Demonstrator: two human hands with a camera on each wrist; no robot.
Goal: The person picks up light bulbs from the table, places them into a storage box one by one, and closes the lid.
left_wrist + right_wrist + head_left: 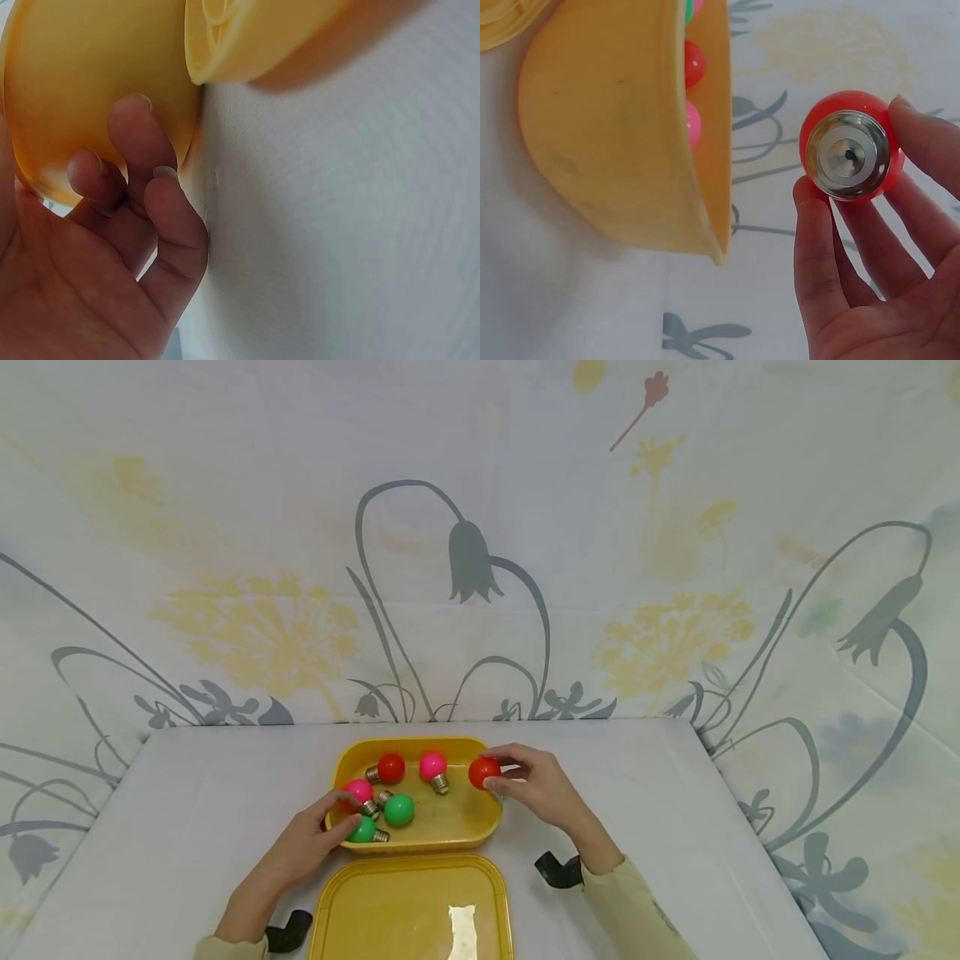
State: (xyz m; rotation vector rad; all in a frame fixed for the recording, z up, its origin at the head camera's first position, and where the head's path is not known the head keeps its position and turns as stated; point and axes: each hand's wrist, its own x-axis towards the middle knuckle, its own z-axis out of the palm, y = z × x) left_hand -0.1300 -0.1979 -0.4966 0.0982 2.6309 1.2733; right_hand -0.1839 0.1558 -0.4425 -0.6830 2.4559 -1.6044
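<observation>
A yellow plastic container (457,837) holds several light bulbs with metal screw bases. Over its right end, my right hand (536,781) pinches a red light bulb (885,105) between thumb and fingers. That bulb's metal base faces the right wrist camera. My left hand (307,839) holds the container's left edge; thumb and forefinger reach over the rim, and other fingers (142,139) curl against the outer wall. Close to those fingertips lie a pink bulb (358,789) and a green bulb (363,831), both partly covered.
Inside the container are also a red bulb (391,768), a pink bulb (432,766) and a green bulb (399,810). A yellow lid or tray (405,910) lies in front on the white table (637,827). A flower-printed cloth (480,635) hangs behind.
</observation>
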